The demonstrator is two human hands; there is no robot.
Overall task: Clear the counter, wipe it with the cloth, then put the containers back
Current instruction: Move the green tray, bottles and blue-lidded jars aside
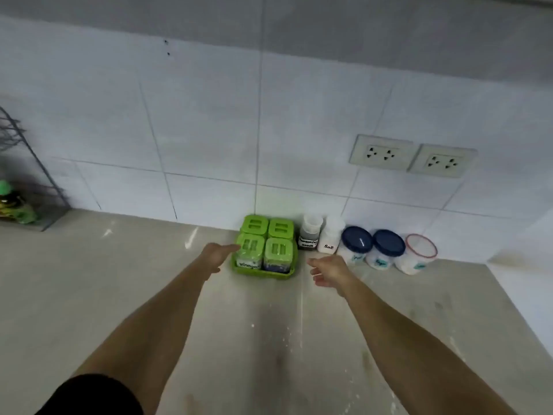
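A wide beige stone-look counter (149,295), streaked with pale powdery smears, runs up to a wall of large white tiles (209,115). Two bare forearms stretch across it toward the back edge.

Against the wall sits a bright green plastic tray (263,272) holding four clear square jars with green lids (264,238) packed two by two; the front left one carries a label reading "vinegar". The left hand (217,256) reaches the tray's left side, its fingers extended and touching the front left jar near its lid, not wrapped around it. The right hand (327,271) hovers just beside the tray's right front corner with fingers loosely spread — holding nothing.

Right of the tray, a row stands along the wall: a small clear shaker with dark contents (309,233), a small white bottle labelled "Salt" (329,235), two round tubs with dark blue lids (372,245), and a round clear tub with a red-rimmed lid (417,254).

On the wall above them are two pale double power sockets (413,157) side by side. At the far left edge stands a grey wire rack (33,163) — a blurred green-capped bottle (12,205) sits in it.
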